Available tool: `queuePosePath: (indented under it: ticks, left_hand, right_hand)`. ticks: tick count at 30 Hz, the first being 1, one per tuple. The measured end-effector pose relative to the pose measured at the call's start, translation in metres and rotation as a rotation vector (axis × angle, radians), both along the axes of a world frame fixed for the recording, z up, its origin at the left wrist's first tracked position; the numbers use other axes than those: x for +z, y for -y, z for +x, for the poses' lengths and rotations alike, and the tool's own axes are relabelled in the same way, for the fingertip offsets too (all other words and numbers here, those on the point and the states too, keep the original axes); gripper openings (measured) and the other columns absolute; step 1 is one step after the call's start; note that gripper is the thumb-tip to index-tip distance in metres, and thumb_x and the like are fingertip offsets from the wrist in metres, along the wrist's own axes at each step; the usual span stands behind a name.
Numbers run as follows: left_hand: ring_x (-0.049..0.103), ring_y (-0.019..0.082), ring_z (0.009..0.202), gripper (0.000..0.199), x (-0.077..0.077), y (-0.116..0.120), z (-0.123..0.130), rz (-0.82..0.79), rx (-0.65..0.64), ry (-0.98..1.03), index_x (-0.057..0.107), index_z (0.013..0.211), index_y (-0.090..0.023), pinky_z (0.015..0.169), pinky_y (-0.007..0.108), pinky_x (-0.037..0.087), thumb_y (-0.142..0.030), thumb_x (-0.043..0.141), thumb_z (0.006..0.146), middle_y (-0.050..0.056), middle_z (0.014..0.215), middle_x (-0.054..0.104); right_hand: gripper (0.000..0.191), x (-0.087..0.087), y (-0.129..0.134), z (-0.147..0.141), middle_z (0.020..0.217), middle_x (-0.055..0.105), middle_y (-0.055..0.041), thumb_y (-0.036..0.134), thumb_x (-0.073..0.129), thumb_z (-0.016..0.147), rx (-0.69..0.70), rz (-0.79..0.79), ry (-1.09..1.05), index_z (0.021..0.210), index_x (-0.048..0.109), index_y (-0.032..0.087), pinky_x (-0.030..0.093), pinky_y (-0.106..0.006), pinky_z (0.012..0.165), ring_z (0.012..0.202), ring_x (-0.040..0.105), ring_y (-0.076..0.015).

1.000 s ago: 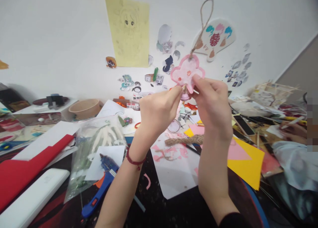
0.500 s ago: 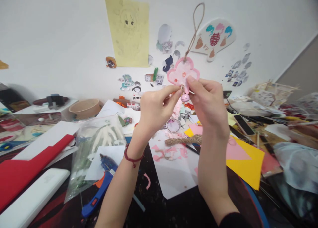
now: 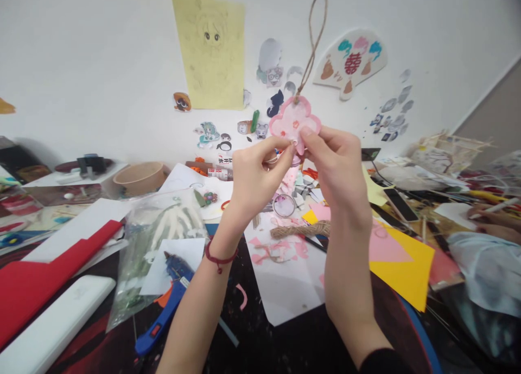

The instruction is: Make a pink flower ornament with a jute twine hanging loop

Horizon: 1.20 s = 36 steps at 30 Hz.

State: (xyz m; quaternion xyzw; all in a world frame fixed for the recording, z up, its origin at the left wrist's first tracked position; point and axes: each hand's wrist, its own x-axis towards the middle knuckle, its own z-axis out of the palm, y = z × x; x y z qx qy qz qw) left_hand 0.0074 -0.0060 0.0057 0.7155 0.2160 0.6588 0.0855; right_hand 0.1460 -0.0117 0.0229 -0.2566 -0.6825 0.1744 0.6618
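Note:
A pink-edged, flower-shaped tag [image 3: 295, 116] with small red blossoms hangs in the air before the wall. From its top rises a loop of twine [image 3: 313, 54]. My right hand [image 3: 337, 162] is closed, pinching the tag's lower right edge between thumb and fingers. Beside it, my left hand [image 3: 260, 168] is closed too, fingertips pressed on a thin pale cord at the tag's lower tip. A small pink bell [image 3: 297, 160] sits just under the tag, largely hidden by my fingers.
A blue hot glue gun [image 3: 165, 314] lies left of my forearm. Paper scraps and a hank of twine [image 3: 301, 230] rest on white paper [image 3: 285, 292]. Yellow card [image 3: 402, 271] and a phone [image 3: 401, 204] lie to the right. Another person's hand [image 3: 496, 219] holds a pen-like stick at far right.
The tag has shifted slightly left, its twine loop moving left and up. The bell, in plain sight before, is now mostly behind my fingers. At far right, the other person's hand has moved.

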Motion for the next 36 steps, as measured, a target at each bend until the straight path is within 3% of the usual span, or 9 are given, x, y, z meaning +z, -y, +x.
queuePosePath:
  ticks: [2,4,6,9,13,21,30,36]
  left_hand:
    - [0.043,0.007,0.054,0.014,-0.001,-0.001,0.0,0.003,0.017,0.01,0.072,0.082,-0.019,0.054,0.024,0.036,-0.027,0.067,0.092,-0.003,0.065,0.066]
    - [0.038,0.006,0.05,0.015,-0.001,-0.003,-0.001,0.031,0.062,0.016,0.072,0.081,-0.019,0.053,0.024,0.035,-0.028,0.068,0.092,-0.005,0.06,0.062]
    - [0.036,0.006,0.048,0.015,-0.002,-0.004,-0.002,0.048,0.104,0.008,0.072,0.082,-0.019,0.054,0.024,0.034,-0.028,0.067,0.093,-0.005,0.06,0.062]
    - [0.04,0.006,0.049,0.016,-0.003,-0.006,-0.003,0.051,0.152,-0.027,0.073,0.086,-0.02,0.053,0.024,0.034,-0.03,0.065,0.095,-0.004,0.063,0.066]
    - [0.038,0.006,0.048,0.017,-0.004,-0.008,-0.004,0.101,0.216,-0.037,0.074,0.088,-0.019,0.052,0.023,0.033,-0.031,0.064,0.096,-0.005,0.059,0.061]
    - [0.04,0.005,0.047,0.017,-0.007,-0.012,-0.004,0.257,0.321,-0.087,0.073,0.09,-0.018,0.051,0.022,0.03,-0.028,0.062,0.098,-0.006,0.054,0.054]
    - [0.043,0.006,0.047,0.017,-0.009,-0.015,-0.002,0.302,0.324,-0.11,0.073,0.092,-0.017,0.051,0.023,0.029,-0.026,0.06,0.099,-0.005,0.057,0.059]
    - [0.045,0.006,0.048,0.019,-0.01,-0.015,-0.001,0.261,0.329,-0.114,0.074,0.093,-0.019,0.052,0.022,0.031,-0.03,0.059,0.099,-0.004,0.057,0.06]
  right_hand:
    - [0.014,0.0,-0.001,0.0,0.085,0.06,-0.0002,0.038,0.07,0.091,-0.149,0.07,-0.017,0.096,0.067,0.026,0.048,-0.029,0.062,0.067,0.055,-0.0128]
    - [0.03,0.001,0.0,0.0,0.095,0.061,-0.0004,0.028,0.076,0.085,-0.338,0.175,-0.036,0.112,0.063,0.029,0.046,-0.028,0.061,0.069,0.055,-0.0128]
    - [0.028,0.002,0.003,0.001,0.094,0.061,-0.0004,0.02,0.079,0.081,-0.488,0.271,0.023,0.104,0.065,0.028,0.046,-0.029,0.061,0.072,0.056,-0.0145]
    - [0.013,0.003,0.009,0.003,0.09,0.062,-0.0023,0.017,0.078,0.083,-0.605,0.342,0.189,0.085,0.07,0.026,0.049,-0.034,0.07,0.079,0.059,-0.0184]
    - [0.006,0.004,0.014,0.004,0.093,0.061,-0.0055,0.022,0.077,0.086,-0.687,0.332,0.31,0.088,0.076,0.027,0.05,-0.04,0.08,0.086,0.061,-0.023]
    - [0.008,0.004,0.011,0.003,0.087,0.063,-0.0031,0.019,0.079,0.083,-0.55,0.253,0.272,0.085,0.078,0.026,0.05,-0.034,0.07,0.077,0.061,-0.0181]
    - [0.003,0.003,0.005,0.007,0.084,0.068,-0.0013,0.022,0.077,0.082,-0.354,0.014,0.122,0.078,0.076,0.022,0.046,-0.032,0.064,0.068,0.057,-0.0137]
    - [0.004,0.001,-0.002,0.011,0.083,0.068,-0.0016,0.024,0.078,0.079,-0.277,-0.004,0.091,0.077,0.075,0.021,0.046,-0.029,0.06,0.07,0.058,-0.0138]
